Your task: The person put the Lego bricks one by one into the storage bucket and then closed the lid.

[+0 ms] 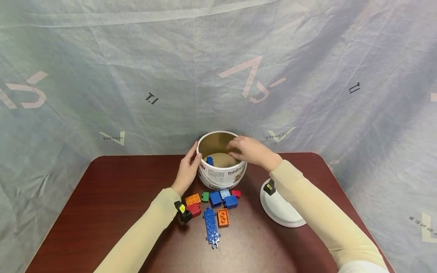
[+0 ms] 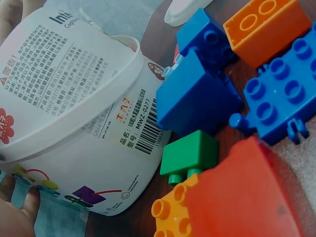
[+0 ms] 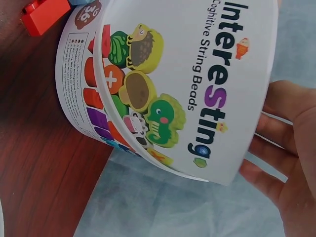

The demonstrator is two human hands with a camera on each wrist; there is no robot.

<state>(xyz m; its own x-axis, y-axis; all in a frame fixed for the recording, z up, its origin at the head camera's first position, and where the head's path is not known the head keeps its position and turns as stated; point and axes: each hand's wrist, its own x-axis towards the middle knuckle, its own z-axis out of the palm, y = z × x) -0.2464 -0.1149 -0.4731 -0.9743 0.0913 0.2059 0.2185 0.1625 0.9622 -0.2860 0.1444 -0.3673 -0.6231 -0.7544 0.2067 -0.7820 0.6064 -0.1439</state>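
A white plastic bucket with printed sides stands at the back of the table, its top uncovered. A blue toy brick lies inside it, near the left wall. My left hand rests against the bucket's left side, fingers stretched along the outside and thumb by the rim; in the left wrist view its fingertips touch the printed wall. Over the right rim reaches my right hand, fingers loosely bent inside the opening, with nothing visible between them. In the right wrist view the rim hides those fingertips.
In front of the bucket lie several toy bricks: orange, red, green, blue, light blue and another orange brick. Nearer is a long blue wheel base. A white lid lies under the right forearm.
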